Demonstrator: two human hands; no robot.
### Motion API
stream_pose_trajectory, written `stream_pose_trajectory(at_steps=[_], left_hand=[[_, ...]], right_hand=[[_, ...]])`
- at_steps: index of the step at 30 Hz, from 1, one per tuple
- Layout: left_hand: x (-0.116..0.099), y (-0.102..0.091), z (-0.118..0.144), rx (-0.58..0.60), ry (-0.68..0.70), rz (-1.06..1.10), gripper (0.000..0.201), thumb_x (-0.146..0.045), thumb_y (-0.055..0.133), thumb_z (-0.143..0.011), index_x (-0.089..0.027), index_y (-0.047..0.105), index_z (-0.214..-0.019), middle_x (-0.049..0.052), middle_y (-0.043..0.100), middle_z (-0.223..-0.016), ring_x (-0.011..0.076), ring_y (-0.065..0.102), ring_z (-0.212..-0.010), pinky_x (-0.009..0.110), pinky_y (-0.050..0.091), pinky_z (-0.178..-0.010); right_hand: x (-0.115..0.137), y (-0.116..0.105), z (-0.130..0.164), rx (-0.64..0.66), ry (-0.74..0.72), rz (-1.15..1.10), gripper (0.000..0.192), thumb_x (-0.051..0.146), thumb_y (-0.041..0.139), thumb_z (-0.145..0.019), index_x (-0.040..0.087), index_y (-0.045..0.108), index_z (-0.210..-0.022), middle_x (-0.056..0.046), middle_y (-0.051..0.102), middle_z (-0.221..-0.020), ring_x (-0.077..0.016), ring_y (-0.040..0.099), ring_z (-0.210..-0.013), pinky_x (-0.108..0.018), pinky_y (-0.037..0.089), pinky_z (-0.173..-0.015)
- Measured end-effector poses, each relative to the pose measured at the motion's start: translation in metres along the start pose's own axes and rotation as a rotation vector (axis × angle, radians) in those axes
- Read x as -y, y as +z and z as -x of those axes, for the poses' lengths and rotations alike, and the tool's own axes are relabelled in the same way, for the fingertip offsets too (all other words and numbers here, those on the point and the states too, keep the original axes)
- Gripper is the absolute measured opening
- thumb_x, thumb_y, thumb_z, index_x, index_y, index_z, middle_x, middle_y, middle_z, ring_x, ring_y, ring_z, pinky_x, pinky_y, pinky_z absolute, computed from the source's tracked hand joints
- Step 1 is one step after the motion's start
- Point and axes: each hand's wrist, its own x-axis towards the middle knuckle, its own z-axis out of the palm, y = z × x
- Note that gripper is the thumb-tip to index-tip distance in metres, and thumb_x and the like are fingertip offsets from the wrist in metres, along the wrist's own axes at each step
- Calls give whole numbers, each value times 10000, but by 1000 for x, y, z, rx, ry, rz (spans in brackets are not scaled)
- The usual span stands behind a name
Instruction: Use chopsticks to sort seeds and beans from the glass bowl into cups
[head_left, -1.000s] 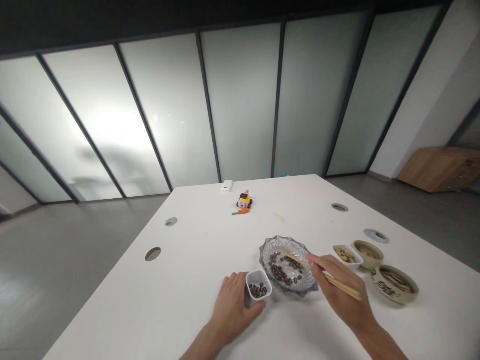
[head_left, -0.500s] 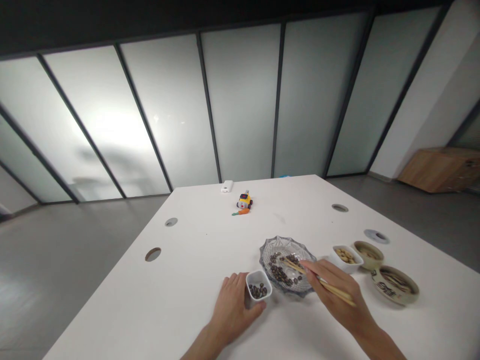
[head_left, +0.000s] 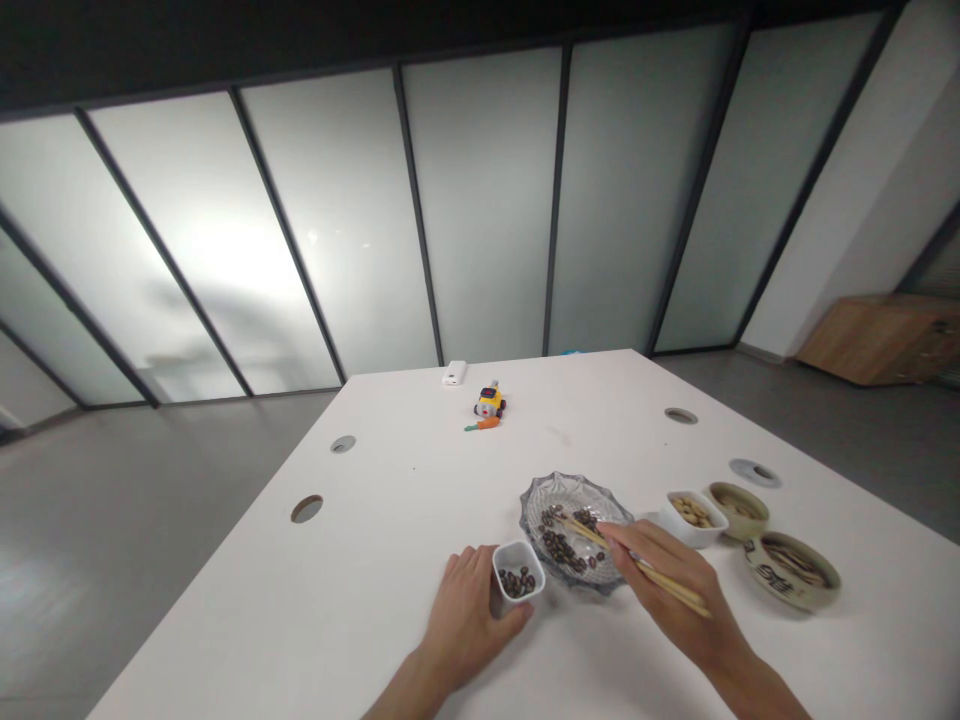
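My left hand (head_left: 471, 610) is closed round the side of a small white square cup (head_left: 517, 552), which has several dark brown beans (head_left: 517, 581) at its bottom. Just right of the cup lies a scalloped clear glass plate (head_left: 534, 492) with many more dark beans (head_left: 562, 549) spread over it. A pair of wooden chopsticks (head_left: 667, 582) is gripped in my right hand (head_left: 679, 590), above the plate's right side. Their tips reach in among the beans near the plate's middle; whether a bean sits between them is too small to tell.
Right of my right hand stand a white bowl of tan nuts (head_left: 694, 517) and two patterned round bowls, one farther back (head_left: 739, 510) and one nearer (head_left: 791, 572). Beyond the plate are a yellow toy car (head_left: 490, 402), an orange-handled toy screwdriver (head_left: 484, 425) and a white box-shaped device (head_left: 454, 373).
The chopstick tips have shifted very slightly to the left over the plate. My left hand and the cup have stayed in place.
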Motion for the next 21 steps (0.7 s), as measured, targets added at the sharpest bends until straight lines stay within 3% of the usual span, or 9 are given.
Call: stream_pose_trajectory(at_steps=[21], left_hand=[[4,5,-1,-14,9,5,348,-385,795,-923,-234,699,-1222,75,764,-1232,323,652,-1166,421,436,-1084]], right_hand=[[4,0,-5,11,-85,21,226,189,685,-1094,266,874,-1192,-43,894,-1013,-205,877,-833,-255,703,-749]])
